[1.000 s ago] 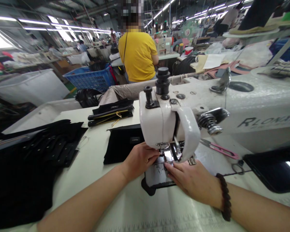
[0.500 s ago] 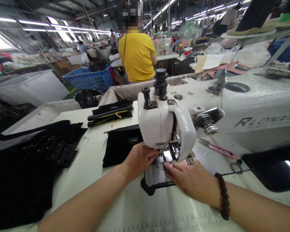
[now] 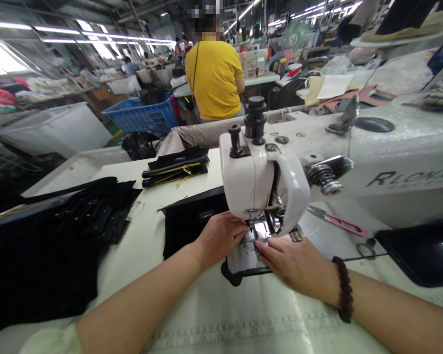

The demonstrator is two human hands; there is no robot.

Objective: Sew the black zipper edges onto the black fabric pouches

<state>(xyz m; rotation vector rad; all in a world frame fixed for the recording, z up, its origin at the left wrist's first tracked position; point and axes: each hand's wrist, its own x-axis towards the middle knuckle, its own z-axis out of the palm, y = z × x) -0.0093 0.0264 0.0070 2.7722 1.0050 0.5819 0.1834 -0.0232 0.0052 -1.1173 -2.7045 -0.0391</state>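
The white sewing machine (image 3: 266,182) stands before me, its needle area and metal bed plate (image 3: 239,255) between my hands. My left hand (image 3: 221,238) is closed, thumb and fingers together at the left of the presser foot, on the edge of a black fabric pouch (image 3: 184,228). The pouch bears a small label (image 3: 206,215) and runs behind the machine head, partly hidden. My right hand (image 3: 299,265), with a dark beaded bracelet (image 3: 342,290), has its fingertips pressed together at the right front of the presser foot. What is under them is too small to make out.
Pink-handled thread snips (image 3: 341,223) and a dark phone (image 3: 421,253) lie right of the machine. Zipped black pouches (image 3: 177,167) are stacked behind left; black pieces (image 3: 40,260) pile at the left. A person in a yellow shirt (image 3: 214,78) works beyond, near a blue crate (image 3: 143,115).
The view has shifted slightly, moving everything a little right and up in the picture. Both hands keep nearly the same place at the presser foot.
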